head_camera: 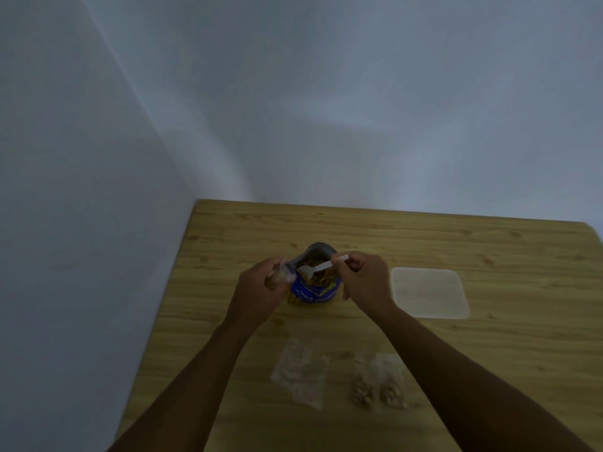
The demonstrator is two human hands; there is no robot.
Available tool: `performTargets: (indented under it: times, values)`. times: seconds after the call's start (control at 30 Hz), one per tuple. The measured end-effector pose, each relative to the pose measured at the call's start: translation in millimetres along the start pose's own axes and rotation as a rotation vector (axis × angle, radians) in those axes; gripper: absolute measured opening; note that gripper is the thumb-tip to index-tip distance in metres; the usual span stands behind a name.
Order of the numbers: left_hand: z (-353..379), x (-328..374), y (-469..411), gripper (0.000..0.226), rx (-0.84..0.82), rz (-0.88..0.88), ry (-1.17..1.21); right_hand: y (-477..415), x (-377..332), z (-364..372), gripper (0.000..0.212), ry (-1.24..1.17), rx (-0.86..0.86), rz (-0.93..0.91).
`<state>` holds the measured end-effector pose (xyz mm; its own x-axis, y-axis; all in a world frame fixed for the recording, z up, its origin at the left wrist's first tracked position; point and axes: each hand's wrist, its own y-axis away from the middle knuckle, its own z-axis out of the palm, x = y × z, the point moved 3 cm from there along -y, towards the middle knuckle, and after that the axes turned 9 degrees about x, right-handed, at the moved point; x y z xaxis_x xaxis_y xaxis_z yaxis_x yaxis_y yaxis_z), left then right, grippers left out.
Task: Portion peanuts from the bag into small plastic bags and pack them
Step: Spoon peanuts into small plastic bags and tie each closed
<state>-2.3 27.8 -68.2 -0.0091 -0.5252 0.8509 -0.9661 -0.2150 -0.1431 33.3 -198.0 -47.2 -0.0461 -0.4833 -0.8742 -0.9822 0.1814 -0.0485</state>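
Note:
A blue peanut bag (316, 290) stands open in the middle of the wooden table (424, 243), peanuts showing inside. My right hand (363, 275) holds a white plastic spoon (318, 267) by its handle, the bowl over the bag's mouth. My left hand (261, 285) grips a small clear plastic bag (281, 272) with some peanuts in it, its opening held against the big bag's left rim. Near me lie two small filled bags of peanuts (380, 384) and a pile of empty small plastic bags (301, 370).
A translucent white container lid (430, 292) lies flat to the right of the peanut bag. The table stands in a corner, with grey walls (293, 109) behind and to the left. The scene is dim.

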Motion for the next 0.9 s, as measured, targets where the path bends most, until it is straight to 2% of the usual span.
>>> performTargets:
  times: [0.2,0.73,0.9]
  values:
    - [-1.7,-1.4,-1.5,0.043,-0.018,0.001,0.004,-5.0,2.7,1.1,0.014,-0.054,0.009,0.182]
    - [-3.5,2.7,-0.3,0.043,-0.017,-0.022,0.023,7.5,-8.8,4.4,0.015,-0.020,0.001,0.128]
    - [-4.1,2.5,-0.8,0.045,-0.028,-0.045,0.021,8.0,-4.7,11.9,0.013,-0.091,0.016,0.272]
